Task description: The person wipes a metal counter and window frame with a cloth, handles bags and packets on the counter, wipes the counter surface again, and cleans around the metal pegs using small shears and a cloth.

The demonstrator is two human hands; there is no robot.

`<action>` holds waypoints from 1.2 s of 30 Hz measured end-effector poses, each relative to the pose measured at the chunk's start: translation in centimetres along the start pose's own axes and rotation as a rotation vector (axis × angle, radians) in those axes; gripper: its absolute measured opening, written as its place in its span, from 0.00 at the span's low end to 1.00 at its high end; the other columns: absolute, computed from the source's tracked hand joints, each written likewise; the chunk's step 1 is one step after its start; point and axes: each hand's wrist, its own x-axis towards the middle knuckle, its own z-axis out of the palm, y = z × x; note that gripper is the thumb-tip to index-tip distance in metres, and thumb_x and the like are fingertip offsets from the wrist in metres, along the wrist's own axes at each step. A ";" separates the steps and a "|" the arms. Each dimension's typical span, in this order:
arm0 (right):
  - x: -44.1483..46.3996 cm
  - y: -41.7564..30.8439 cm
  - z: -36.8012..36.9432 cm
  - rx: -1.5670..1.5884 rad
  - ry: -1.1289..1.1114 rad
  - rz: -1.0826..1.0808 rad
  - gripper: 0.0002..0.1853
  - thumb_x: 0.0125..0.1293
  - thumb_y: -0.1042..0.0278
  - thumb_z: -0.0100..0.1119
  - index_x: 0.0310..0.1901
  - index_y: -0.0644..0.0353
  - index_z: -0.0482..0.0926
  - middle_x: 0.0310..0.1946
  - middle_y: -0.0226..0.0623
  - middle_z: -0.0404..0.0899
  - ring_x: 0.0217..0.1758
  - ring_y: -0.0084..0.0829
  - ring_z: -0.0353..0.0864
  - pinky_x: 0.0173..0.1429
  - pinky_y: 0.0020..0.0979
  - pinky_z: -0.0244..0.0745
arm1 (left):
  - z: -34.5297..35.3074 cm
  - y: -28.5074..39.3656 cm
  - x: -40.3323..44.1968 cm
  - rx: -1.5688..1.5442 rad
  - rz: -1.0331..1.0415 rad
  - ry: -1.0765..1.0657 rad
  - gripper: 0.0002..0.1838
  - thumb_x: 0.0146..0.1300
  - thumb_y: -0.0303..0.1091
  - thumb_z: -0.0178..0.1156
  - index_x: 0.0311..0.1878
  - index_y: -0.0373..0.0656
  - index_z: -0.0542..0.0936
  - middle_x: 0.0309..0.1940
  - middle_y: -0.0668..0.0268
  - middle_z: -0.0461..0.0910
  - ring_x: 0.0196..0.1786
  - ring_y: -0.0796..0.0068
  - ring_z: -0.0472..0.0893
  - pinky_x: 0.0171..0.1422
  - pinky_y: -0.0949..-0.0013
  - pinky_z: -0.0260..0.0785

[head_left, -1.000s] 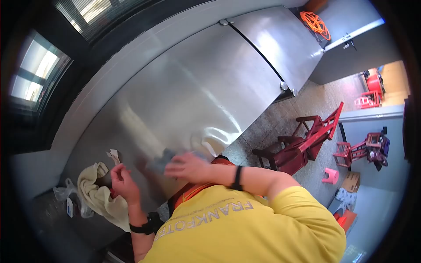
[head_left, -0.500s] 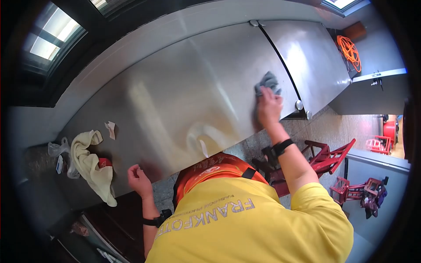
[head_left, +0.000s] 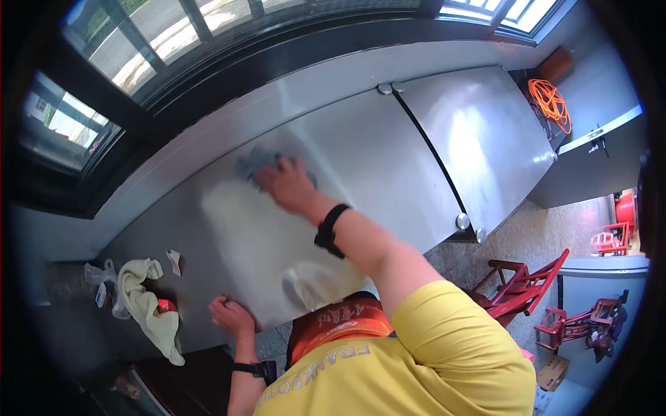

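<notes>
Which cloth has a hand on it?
The grey cloth, under the right hand on the metal table; the cream towel lies at the table's left end, no hand on it.

able to pass rightward from the right hand (head_left: 288, 186) and grey cloth (head_left: 254, 162) over metal tabletop (head_left: 378, 163) to the corner knob (head_left: 463, 221); hemmed in far by the wall (head_left: 333, 83), left by cream towel (head_left: 139, 299), paper scrap (head_left: 173, 262) and plastic bag (head_left: 104, 274), nearest by left hand (head_left: 234, 317) and yellow-shirted torso (head_left: 423, 360).

Upside down across the yellow shirt (head_left: 458, 347), silvery capitals (head_left: 319, 371) read "FRANKFOT", the word's end unclear. Pale characters (head_left: 335, 314) on the red apron (head_left: 354, 327), by the bench's (head_left: 361, 152) near edge, are illegible.
</notes>
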 end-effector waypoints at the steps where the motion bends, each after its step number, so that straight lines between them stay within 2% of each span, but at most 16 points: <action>1: 1.3 2.8 -0.1 -0.026 -0.022 0.118 0.20 0.66 0.62 0.46 0.60 0.42 0.71 0.60 0.28 0.70 0.63 0.44 0.64 0.60 0.53 0.61 | 0.0 0.0 0.0 0.008 -0.005 -0.019 0.08 0.55 0.27 0.47 0.39 0.42 0.69 0.40 0.58 0.71 0.47 0.52 0.72 0.54 0.49 0.59; 4: 1.7 12.2 -1.8 -0.026 -0.061 0.578 0.17 0.65 0.62 0.48 0.56 0.50 0.72 0.58 0.35 0.72 0.62 0.47 0.67 0.61 0.54 0.61 | 0.1 -0.5 0.0 -0.009 0.028 -0.023 0.06 0.54 0.27 0.47 0.37 0.42 0.68 0.37 0.58 0.70 0.45 0.52 0.71 0.51 0.49 0.59; 7: -5.2 20.0 -4.8 -0.135 0.061 0.841 0.17 0.67 0.61 0.46 0.57 0.48 0.72 0.58 0.36 0.71 0.62 0.49 0.66 0.60 0.56 0.62 | 0.1 -0.2 0.0 0.036 0.028 -0.033 0.05 0.54 0.27 0.46 0.35 0.42 0.67 0.35 0.59 0.68 0.44 0.52 0.70 0.48 0.50 0.58; 11: -9.6 19.2 -7.0 -0.261 0.013 1.076 0.19 0.64 0.66 0.47 0.58 0.53 0.71 0.60 0.36 0.68 0.62 0.49 0.65 0.58 0.54 0.62 | 0.8 0.0 -0.3 0.051 0.018 -0.021 0.05 0.53 0.27 0.46 0.34 0.42 0.66 0.35 0.58 0.67 0.44 0.52 0.70 0.46 0.51 0.57; 12: -9.1 17.5 -5.7 -0.257 0.031 1.015 0.16 0.67 0.62 0.46 0.54 0.52 0.73 0.55 0.40 0.73 0.58 0.48 0.68 0.55 0.53 0.64 | 0.9 -0.2 -0.3 0.078 0.036 -0.024 0.05 0.53 0.26 0.46 0.34 0.42 0.66 0.35 0.58 0.67 0.44 0.52 0.70 0.46 0.51 0.57; 14: -5.4 11.3 -4.4 -0.043 0.057 0.672 0.13 0.64 0.67 0.48 0.48 0.54 0.76 0.44 0.45 0.78 0.46 0.49 0.74 0.52 0.47 0.67 | 0.8 -0.4 0.1 0.110 0.064 -0.019 0.05 0.52 0.26 0.46 0.34 0.42 0.66 0.35 0.58 0.67 0.44 0.52 0.69 0.46 0.51 0.57; 16: -1.4 4.5 0.2 0.073 0.315 0.202 0.12 0.61 0.67 0.49 0.45 0.52 0.77 0.36 0.43 0.78 0.42 0.46 0.75 0.44 0.48 0.69 | 0.6 -0.3 0.0 0.127 0.069 -0.032 0.05 0.52 0.26 0.46 0.34 0.41 0.66 0.35 0.58 0.67 0.44 0.51 0.69 0.46 0.51 0.57; 17: 0.7 0.7 -0.6 0.293 0.013 0.144 0.13 0.60 0.65 0.51 0.47 0.50 0.76 0.41 0.38 0.77 0.47 0.45 0.74 0.49 0.48 0.68 | 0.5 -0.3 -0.1 0.130 0.072 -0.024 0.05 0.52 0.26 0.46 0.34 0.41 0.66 0.35 0.58 0.67 0.44 0.51 0.69 0.46 0.51 0.57; 19: 3.2 -3.8 1.9 0.233 0.008 -0.169 0.16 0.64 0.60 0.52 0.53 0.44 0.76 0.53 0.25 0.72 0.61 0.42 0.66 0.59 0.52 0.61 | 0.4 -0.2 0.0 0.090 0.047 -0.057 0.05 0.53 0.27 0.46 0.34 0.41 0.65 0.34 0.57 0.66 0.43 0.50 0.68 0.47 0.50 0.57; 21: 4.8 -2.9 0.5 0.297 -0.118 -0.132 0.17 0.66 0.60 0.50 0.57 0.44 0.75 0.54 0.25 0.72 0.62 0.42 0.64 0.59 0.52 0.61 | 0.5 -0.2 0.2 0.066 0.040 -0.040 0.05 0.52 0.27 0.45 0.34 0.41 0.66 0.34 0.57 0.66 0.44 0.51 0.68 0.47 0.50 0.57; 23: 5.1 0.8 0.3 0.103 -0.089 0.067 0.16 0.66 0.59 0.48 0.54 0.45 0.76 0.54 0.26 0.73 0.63 0.42 0.64 0.59 0.51 0.63 | 0.5 -0.2 -0.1 0.031 0.025 -0.048 0.05 0.52 0.26 0.45 0.33 0.42 0.66 0.35 0.58 0.67 0.44 0.51 0.68 0.47 0.49 0.56; 25: 5.1 6.6 -1.9 0.010 -0.149 0.349 0.12 0.66 0.58 0.50 0.49 0.43 0.77 0.50 0.27 0.74 0.53 0.40 0.70 0.50 0.47 0.67 | 0.4 -0.4 -0.1 0.058 0.033 -0.051 0.05 0.52 0.27 0.45 0.33 0.42 0.66 0.35 0.58 0.67 0.44 0.51 0.69 0.47 0.48 0.56; 26: 4.0 9.9 -0.9 0.009 0.017 0.457 0.10 0.66 0.59 0.49 0.45 0.46 0.77 0.49 0.29 0.75 0.54 0.42 0.71 0.48 0.47 0.68 | 0.4 -0.7 -0.4 0.057 0.040 -0.055 0.05 0.52 0.27 0.45 0.33 0.42 0.66 0.35 0.58 0.67 0.44 0.51 0.69 0.47 0.48 0.56; 31: -3.3 20.4 -5.2 -0.260 0.078 0.960 0.17 0.69 0.56 0.44 0.54 0.51 0.74 0.57 0.36 0.74 0.61 0.49 0.68 0.56 0.51 0.68 | 0.6 -0.5 -0.2 0.098 0.034 -0.024 0.04 0.53 0.27 0.44 0.33 0.42 0.66 0.34 0.58 0.66 0.43 0.50 0.69 0.47 0.47 0.57; 35: -3.9 26.8 -5.1 -0.046 0.049 1.144 0.20 0.70 0.57 0.43 0.59 0.54 0.73 0.55 0.45 0.75 0.61 0.44 0.71 0.60 0.50 0.67 | 0.6 0.0 -0.2 0.082 0.020 -0.047 0.04 0.53 0.28 0.44 0.33 0.42 0.66 0.34 0.57 0.66 0.44 0.49 0.68 0.46 0.46 0.58; 36: -3.2 28.9 -5.4 0.258 0.330 1.312 0.21 0.70 0.56 0.44 0.58 0.57 0.73 0.52 0.46 0.77 0.58 0.45 0.74 0.61 0.49 0.67 | 0.7 -0.1 -0.2 0.096 0.021 -0.042 0.04 0.53 0.29 0.44 0.33 0.41 0.66 0.34 0.56 0.66 0.44 0.48 0.68 0.46 0.45 0.58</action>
